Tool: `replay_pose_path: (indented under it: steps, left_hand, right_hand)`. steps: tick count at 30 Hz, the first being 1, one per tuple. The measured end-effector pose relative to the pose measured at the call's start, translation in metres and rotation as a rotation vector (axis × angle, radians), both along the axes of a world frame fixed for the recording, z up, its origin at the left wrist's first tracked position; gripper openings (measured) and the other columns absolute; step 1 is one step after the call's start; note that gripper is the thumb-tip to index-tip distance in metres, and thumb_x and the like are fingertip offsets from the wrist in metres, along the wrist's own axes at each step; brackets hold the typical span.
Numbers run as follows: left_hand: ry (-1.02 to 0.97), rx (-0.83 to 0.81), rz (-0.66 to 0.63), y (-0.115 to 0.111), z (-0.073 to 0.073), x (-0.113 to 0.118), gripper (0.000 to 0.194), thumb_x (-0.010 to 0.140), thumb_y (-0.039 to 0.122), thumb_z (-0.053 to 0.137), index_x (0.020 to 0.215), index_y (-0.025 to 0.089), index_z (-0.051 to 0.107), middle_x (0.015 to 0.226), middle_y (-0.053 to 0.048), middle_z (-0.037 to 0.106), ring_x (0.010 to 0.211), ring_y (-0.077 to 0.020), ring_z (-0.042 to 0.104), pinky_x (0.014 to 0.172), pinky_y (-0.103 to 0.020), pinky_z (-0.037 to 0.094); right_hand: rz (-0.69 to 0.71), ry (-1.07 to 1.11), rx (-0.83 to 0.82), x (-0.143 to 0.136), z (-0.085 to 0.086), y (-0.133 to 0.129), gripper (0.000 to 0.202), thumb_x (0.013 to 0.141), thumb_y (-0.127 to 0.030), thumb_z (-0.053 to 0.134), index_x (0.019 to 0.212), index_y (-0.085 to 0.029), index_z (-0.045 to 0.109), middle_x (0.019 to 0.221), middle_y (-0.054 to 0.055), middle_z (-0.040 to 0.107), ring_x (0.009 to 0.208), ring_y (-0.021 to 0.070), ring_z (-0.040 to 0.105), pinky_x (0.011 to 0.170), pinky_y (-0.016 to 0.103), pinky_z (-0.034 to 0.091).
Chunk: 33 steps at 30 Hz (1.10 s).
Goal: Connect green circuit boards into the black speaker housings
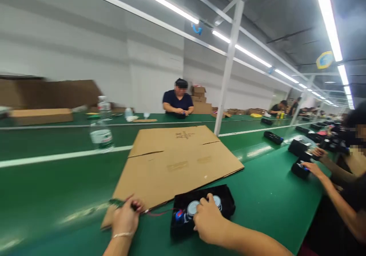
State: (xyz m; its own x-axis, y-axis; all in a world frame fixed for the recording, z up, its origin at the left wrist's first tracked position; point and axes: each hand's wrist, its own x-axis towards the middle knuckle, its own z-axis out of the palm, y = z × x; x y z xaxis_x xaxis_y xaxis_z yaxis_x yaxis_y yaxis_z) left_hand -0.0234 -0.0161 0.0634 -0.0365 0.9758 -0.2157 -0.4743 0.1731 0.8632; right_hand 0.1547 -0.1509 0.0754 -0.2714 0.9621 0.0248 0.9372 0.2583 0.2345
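Observation:
A black open case (pixel 183 229) lies on the green table at the lower middle. Inside it are two round pale-topped parts (pixel 193 208) and a blue round piece (pixel 179 215). My right hand (pixel 210 219) reaches over the case with bent fingers on or beside the round parts; what lies under the fingers is hidden. To the left, my left hand (pixel 126 218) is closed on a green circuit board (pixel 116 202) near the cardboard's lower corner. A thin red wire (pixel 160 213) runs between the board side and the case.
Flattened cardboard (pixel 183 168) lies just beyond the case. A plastic bottle (pixel 102 137) stands at the left. Across the table sits a person (pixel 177 99); at the right, another person's hands (pixel 313 168) work on black cases. A white post (pixel 228 65) rises behind the cardboard.

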Motion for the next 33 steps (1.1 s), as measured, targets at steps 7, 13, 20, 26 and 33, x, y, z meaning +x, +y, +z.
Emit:
replay_pose_path:
  steps: [7,13,20,26,33]
  left_hand:
    - [-0.061,-0.021,-0.115,-0.014,0.011,-0.032,0.013,0.071,0.005,0.045,0.08,0.012,0.052,0.057,0.001,0.048,0.051,-0.0066,0.045,0.046,-0.017,0.037]
    - [-0.029,0.077,-0.411,-0.031,0.033,-0.038,0.033,0.064,0.017,0.065,0.095,0.01,0.059,0.065,-0.001,0.052,0.056,-0.0078,0.045,0.048,-0.019,0.034]
    - [0.182,0.227,-0.398,-0.039,0.041,-0.037,0.036,0.06,0.028,0.068,0.091,0.016,0.055,0.077,-0.001,0.056,0.072,-0.0132,0.055,0.06,-0.024,0.043]
    - [0.487,0.341,-0.351,-0.045,0.04,-0.021,0.03,0.065,0.032,0.059,0.089,0.016,0.051,0.073,-0.001,0.058,0.062,-0.0143,0.055,0.054,-0.026,0.042]
    - [0.58,0.38,-0.426,-0.051,0.043,-0.02,0.041,0.068,0.027,0.051,0.107,0.015,0.053,0.098,-0.008,0.061,0.074,-0.0167,0.056,0.064,-0.029,0.046]
  right_hand:
    - [-0.1,0.179,0.043,-0.014,0.004,0.013,0.026,0.071,-0.032,0.066,0.087,-0.012,0.063,0.092,0.013,0.06,0.092,0.0284,0.049,0.079,0.045,0.039]
    - [-0.04,0.473,0.113,-0.065,0.01,0.047,0.045,0.068,-0.021,0.068,0.11,-0.015,0.053,0.1,0.012,0.059,0.097,0.0263,0.051,0.091,0.044,0.033]
    - [-0.035,1.15,0.148,-0.054,0.009,0.068,0.019,0.084,-0.018,0.041,0.092,-0.015,0.058,0.086,0.007,0.063,0.075,0.0149,0.059,0.067,0.024,0.046]
    - [0.021,1.498,0.061,-0.044,0.022,0.058,0.029,0.08,-0.038,0.046,0.086,-0.015,0.063,0.065,0.003,0.06,0.059,0.0135,0.054,0.054,0.023,0.042]
    - [0.078,1.275,0.136,-0.054,0.029,0.053,0.023,0.079,-0.028,0.046,0.069,-0.018,0.065,0.067,0.002,0.061,0.06,0.0126,0.051,0.054,0.023,0.036]
